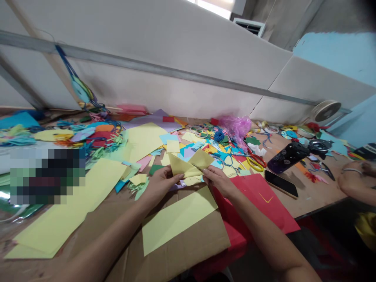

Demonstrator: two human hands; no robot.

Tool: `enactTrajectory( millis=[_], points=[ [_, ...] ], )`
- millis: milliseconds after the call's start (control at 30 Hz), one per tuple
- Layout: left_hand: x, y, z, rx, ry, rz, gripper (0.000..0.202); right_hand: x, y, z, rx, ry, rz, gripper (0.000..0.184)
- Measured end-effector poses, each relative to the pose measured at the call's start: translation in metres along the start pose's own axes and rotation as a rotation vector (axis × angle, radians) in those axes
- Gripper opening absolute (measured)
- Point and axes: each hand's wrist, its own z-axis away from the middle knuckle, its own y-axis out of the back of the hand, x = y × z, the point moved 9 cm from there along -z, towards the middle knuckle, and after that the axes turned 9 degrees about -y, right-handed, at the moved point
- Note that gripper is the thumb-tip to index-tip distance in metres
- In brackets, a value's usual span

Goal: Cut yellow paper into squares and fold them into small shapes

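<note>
Between my two hands is a folded piece of yellow paper (183, 166), its upper edge split into two pointed flaps. My left hand (164, 179) pinches its left side, with the thumb along the lower edge. On the right, the fingers of my right hand (216, 178) are closed on the other side of it. Below my hands a flat yellow sheet (179, 221) lies on a brown cardboard piece (188, 256). Red paper (255, 203) lies under my right forearm.
Paper scraps crowd the table behind my hands. Right of them are yellow-handled scissors (255, 164), a phone (281, 184) and a dark tumbler (288, 156). Long yellow sheets (73, 211) lie at left. Another person's arm (357, 182) rests at the right edge.
</note>
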Motion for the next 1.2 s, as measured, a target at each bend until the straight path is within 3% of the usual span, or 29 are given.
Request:
enactTrajectory(
  millis=[300, 567, 1000, 1200],
  points=[
    [-0.001, 0.002, -0.001, 0.005, 0.014, -0.024, 0.048, -0.001, 0.000, 0.001, 0.004, 0.005, -0.026, 0.048],
    [-0.002, -0.008, 0.003, -0.054, 0.048, 0.047, 0.050, 0.002, -0.006, 0.001, -0.023, -0.054, -0.157, 0.050],
    [-0.007, -0.007, 0.003, -0.066, 0.086, 0.051, 0.054, 0.002, -0.001, 0.001, 0.006, -0.003, -0.016, 0.047],
    [-0.001, -0.004, 0.000, -0.048, 0.040, 0.009, 0.052, -0.004, 0.014, -0.005, 0.079, 0.104, 0.082, 0.043]
  ],
)
